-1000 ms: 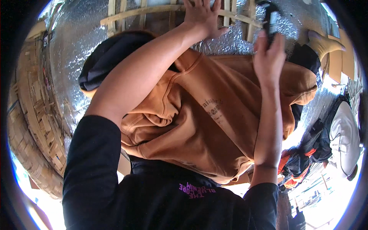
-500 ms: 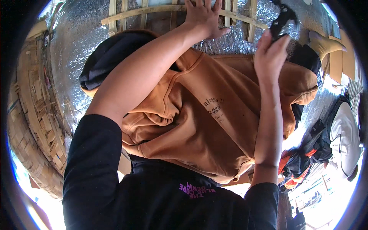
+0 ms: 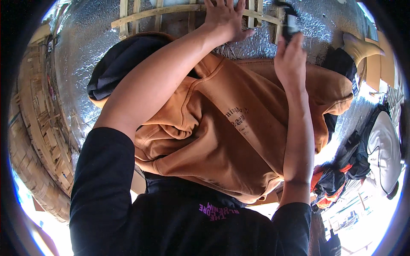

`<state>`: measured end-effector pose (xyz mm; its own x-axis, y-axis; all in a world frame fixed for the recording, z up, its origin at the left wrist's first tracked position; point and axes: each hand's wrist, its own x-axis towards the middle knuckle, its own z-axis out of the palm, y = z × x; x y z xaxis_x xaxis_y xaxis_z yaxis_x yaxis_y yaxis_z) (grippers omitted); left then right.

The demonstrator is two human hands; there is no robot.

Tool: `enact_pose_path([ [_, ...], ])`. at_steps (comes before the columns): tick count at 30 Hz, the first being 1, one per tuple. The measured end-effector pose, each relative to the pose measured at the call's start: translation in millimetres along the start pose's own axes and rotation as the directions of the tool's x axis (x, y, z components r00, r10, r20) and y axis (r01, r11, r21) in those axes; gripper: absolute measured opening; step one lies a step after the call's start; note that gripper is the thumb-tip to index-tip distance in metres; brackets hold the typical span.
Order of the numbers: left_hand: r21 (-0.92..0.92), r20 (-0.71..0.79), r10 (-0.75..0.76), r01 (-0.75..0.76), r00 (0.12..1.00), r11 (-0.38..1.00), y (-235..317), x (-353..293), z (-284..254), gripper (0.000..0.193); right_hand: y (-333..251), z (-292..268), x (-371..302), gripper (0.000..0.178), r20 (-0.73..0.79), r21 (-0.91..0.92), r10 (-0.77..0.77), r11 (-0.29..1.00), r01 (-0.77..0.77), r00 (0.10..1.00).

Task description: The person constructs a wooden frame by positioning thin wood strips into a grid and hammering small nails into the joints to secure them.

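My left hand (image 3: 224,22) lies flat with fingers spread on a frame of thin wooden slats (image 3: 179,8) at the far edge of the view. Fingers of my right hand (image 3: 291,59) wrap the handle of a black hammer (image 3: 288,19), its head over the right end of the slats. The hammer is blurred by motion, and whether it touches the wood I cannot tell. A brown sweatshirt (image 3: 239,128) is spread across my lap beneath both forearms.
Silvery foil sheeting (image 3: 77,64) lies under the slats. Woven bamboo (image 3: 38,128) curves along the left side. At the right are a foot (image 3: 361,49), cardboard (image 3: 376,64), dark and orange cloth (image 3: 331,183) and a white bag-like thing (image 3: 384,145).
My right hand and the hammer have swung left, the hammer's head now over the slats' end. My left hand stays on the slats, almost unmoved.
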<state>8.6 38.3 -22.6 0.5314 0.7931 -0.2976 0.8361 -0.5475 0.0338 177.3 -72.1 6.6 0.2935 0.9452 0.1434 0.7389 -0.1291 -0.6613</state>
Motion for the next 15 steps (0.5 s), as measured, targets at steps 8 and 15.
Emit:
enact_pose_path([
  [8,-0.015,0.028,-0.016,0.017,0.999,1.0,0.6,-5.8,-11.7,0.101,-19.1,-12.7,5.5,0.027,0.002,-0.029,-0.122,0.992,0.122,0.993],
  [15,0.041,0.039,-0.043,0.041,0.998,0.998,-0.2,-3.9,-2.3,0.103,-0.2,-9.1,-1.2,0.025,0.054,-0.13,-0.058,0.989,0.064,0.997],
])
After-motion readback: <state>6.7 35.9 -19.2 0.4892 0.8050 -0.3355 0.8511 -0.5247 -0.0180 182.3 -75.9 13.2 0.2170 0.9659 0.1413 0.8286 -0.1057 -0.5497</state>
